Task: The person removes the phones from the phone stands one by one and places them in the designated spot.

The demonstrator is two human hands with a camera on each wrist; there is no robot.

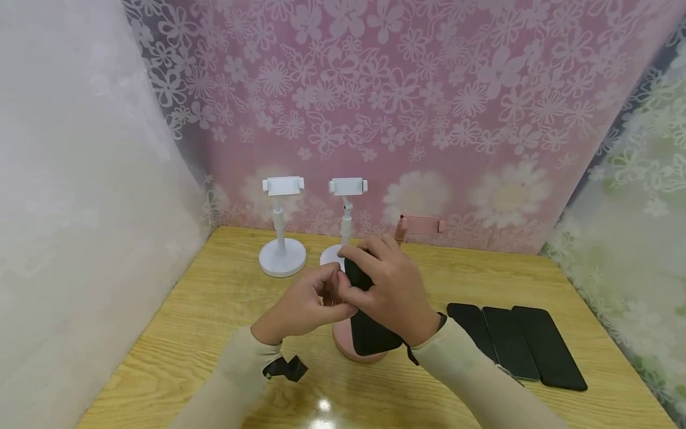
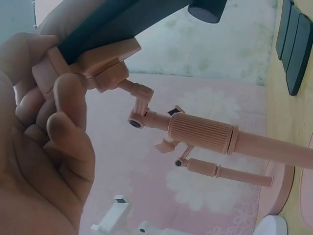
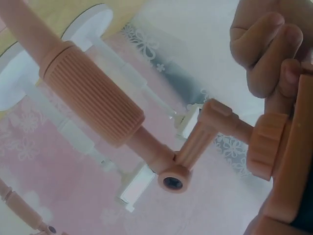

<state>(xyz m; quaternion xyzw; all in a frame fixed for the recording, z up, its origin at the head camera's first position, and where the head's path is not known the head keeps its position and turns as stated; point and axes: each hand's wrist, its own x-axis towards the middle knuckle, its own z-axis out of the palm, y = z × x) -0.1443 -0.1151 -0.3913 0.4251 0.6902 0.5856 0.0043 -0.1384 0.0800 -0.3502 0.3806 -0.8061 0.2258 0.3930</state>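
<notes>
A pink phone stand rises from its round base (image 1: pixel 343 338) under both hands. Its ribbed collar (image 3: pixel 95 95) and jointed neck lead up to the clamp (image 2: pixel 110 73), which has a black phone (image 1: pixel 375 333) lying along it. My left hand (image 1: pixel 305 302) pinches the clamp's end arm between thumb and fingers. From above and to the right, my right hand (image 1: pixel 393 289) grips the phone, its fingers over the upper end near the left fingertips. The back of the right hand hides part of the phone.
Two white phone stands (image 1: pixel 282 257) (image 1: pixel 347 225) stand behind on the left, and another pink stand (image 1: pixel 423 225) behind on the right. Three black phones (image 1: pixel 511 342) lie side by side on the wooden table (image 1: pixel 214 333) at right. A floral curtain (image 1: pixel 375 107) hangs behind.
</notes>
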